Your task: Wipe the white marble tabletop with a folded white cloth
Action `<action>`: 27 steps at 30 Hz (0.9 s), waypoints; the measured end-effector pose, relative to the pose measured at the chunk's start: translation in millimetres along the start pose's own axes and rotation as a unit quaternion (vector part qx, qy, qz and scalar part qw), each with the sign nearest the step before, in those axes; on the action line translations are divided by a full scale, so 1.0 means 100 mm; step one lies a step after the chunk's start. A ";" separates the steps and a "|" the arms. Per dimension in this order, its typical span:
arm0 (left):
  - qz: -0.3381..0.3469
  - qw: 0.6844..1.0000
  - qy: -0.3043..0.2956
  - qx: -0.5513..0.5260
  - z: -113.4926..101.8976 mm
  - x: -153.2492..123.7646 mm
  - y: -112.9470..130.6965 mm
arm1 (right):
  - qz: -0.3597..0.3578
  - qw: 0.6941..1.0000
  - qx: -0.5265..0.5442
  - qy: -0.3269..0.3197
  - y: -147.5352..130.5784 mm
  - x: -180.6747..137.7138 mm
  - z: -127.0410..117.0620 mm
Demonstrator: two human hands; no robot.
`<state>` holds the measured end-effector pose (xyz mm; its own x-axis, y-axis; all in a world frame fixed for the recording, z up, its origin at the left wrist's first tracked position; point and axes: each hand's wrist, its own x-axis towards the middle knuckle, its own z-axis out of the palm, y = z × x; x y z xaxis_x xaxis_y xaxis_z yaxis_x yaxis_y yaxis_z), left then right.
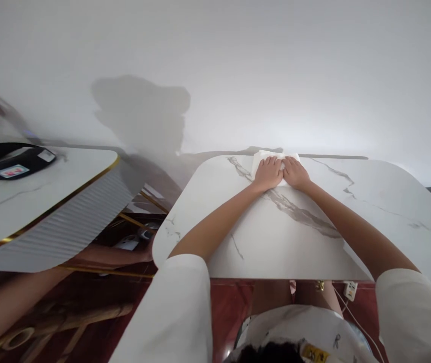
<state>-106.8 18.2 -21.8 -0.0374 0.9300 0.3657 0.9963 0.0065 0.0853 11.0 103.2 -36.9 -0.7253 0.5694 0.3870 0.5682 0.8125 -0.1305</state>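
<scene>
A folded white sheet, tissue or thin cloth, [258,160] lies at the far edge of the white marbled table [219,201], close to the wall. My left hand [269,174] rests palm down on its left part, fingers stretched forward and lying flat. On the right part lies my right hand [294,172], also palm down with its fingers extended. The two hands nearly touch at the thumbs over the middle of the sheet. Much of the sheet is hidden under them, and both arms reach straight out across the tabletop.
To the left stands another marbled table [87,169] with a gold edge, carrying a black item [22,160] with labels. Another person's arm [22,302] reaches in below it. A white wall [294,75] rises behind. A power strip [351,291] with a cable hangs under my table.
</scene>
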 end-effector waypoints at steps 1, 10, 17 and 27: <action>0.000 1.000 -0.004 -0.001 -0.02 -0.06 0.01 | 0.001 1.000 0.003 -0.001 -0.04 -0.05 -0.01; 0.022 0.999 -0.036 0.002 -0.25 -0.62 0.15 | 0.032 0.999 0.009 -0.005 -0.50 -0.60 -0.17; 0.018 0.999 -0.035 -0.004 -0.40 -0.96 0.22 | 0.029 0.999 0.000 -0.014 -0.80 -0.86 -0.31; 0.005 0.999 -0.029 0.020 -0.60 -1.53 0.34 | 0.017 1.000 -0.009 -0.015 -1.22 -1.28 -0.48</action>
<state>-72.2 -146.1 -19.0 -0.0238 0.9501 0.3110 0.9990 0.0107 0.0440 53.2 -74.7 -26.8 -0.7162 0.6009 0.3549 0.6000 0.7899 -0.1268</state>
